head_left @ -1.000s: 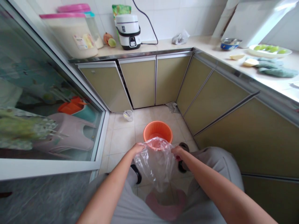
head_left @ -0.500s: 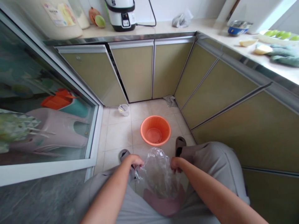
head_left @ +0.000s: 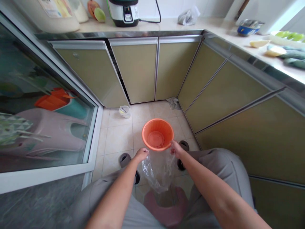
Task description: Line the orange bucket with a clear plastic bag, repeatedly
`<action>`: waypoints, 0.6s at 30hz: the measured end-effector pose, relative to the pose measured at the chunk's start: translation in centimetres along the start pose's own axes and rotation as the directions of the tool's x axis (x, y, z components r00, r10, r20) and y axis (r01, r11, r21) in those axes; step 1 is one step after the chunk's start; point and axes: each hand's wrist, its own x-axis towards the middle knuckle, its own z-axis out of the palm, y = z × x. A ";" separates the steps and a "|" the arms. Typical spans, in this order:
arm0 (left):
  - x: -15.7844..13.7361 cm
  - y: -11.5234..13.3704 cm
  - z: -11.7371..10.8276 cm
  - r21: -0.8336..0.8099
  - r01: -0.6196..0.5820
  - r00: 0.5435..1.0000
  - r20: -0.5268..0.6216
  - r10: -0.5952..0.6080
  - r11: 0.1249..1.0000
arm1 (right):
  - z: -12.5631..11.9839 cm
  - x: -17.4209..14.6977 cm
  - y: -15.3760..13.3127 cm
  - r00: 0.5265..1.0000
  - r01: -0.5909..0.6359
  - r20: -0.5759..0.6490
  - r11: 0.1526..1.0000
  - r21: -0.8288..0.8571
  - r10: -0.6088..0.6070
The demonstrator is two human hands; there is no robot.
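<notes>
A clear plastic bag hangs between my two hands, its middle sagging over a pink stool between my legs. My left hand pinches one side of the bag, just in front of the basin's near left rim. On the other side, my right hand grips the bag close by the basin's near right rim; whether it touches the rim I cannot tell. The orange basin stands upright on the tiled floor beyond my hands, with nothing visible inside it.
A small clear plastic tub sits on the floor by the cabinets. A grey cloth lies in the corner. Slippers flank the basin. On the counter stand a rice cooker and a blue bowl. A glass door borders the left.
Both hands have moved forward toward the basin, carrying the plastic bag. The bag, bunched up before, now hangs stretched and lower in its middle, uncovering more of the stool.
</notes>
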 end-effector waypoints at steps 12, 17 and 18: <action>1.1 1.2 -2.4 -0.554 0.075 0.986 -0.085 -0.147 0.829 | 4.4 3.3 -2.2 0.994 0.037 0.097 0.997 0.067 -0.043; 1.9 1.6 -3.9 -0.668 0.064 0.982 -0.092 -0.167 0.741 | 5.3 4.4 -4.1 0.975 0.041 0.213 0.994 0.103 -0.062; 2.3 1.6 -4.0 -0.680 0.064 0.981 -0.092 -0.172 0.730 | 5.3 4.4 -4.3 0.970 0.032 0.235 0.994 0.108 -0.057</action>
